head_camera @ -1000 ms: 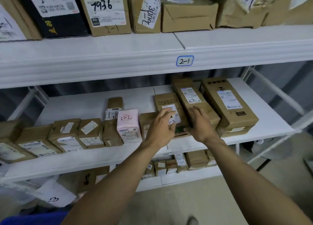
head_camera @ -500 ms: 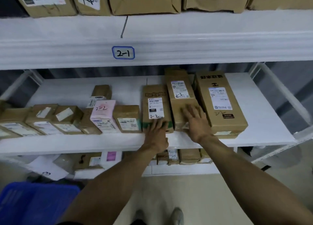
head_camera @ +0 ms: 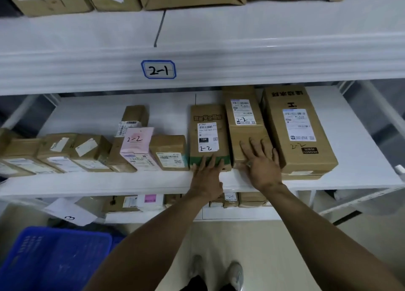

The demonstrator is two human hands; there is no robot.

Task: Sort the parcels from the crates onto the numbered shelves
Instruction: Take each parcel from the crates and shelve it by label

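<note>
Left fingers (head_camera: 210,161), straight and close together, press against the near, green-banded end of a brown carton marked 2-2 (head_camera: 207,135); the left hand (head_camera: 207,177) holds nothing and reaches in from below the shelf edge. Right fingers (head_camera: 254,147), straight and spread wide, lie flat on the top near end of a long carton (head_camera: 245,126), whose label also bears a handwritten 2-2; the right hand (head_camera: 264,170) grips nothing, its thumb side toward the gap between the two cartons. Both cartons lie lengthwise, side by side and touching or nearly so, on the white middle shelf (head_camera: 355,165), near ends close to its front edge. Just right of the long carton lies a large carton (head_camera: 300,135) with a white label and 2-2 written below it. Left of the green-banded carton stand a small brown box (head_camera: 168,152), a pink parcel (head_camera: 137,142) marked 2-2, and a row of small brown parcels (head_camera: 65,152) running to the left edge. The upper shelf (head_camera: 274,40) carries a blue-bordered tag (head_camera: 158,69) reading 2-1 and more cartons above. Below, a lower shelf holds small parcels (head_camera: 252,199); a blue crate (head_camera: 54,260) stands on the floor at lower left.
</note>
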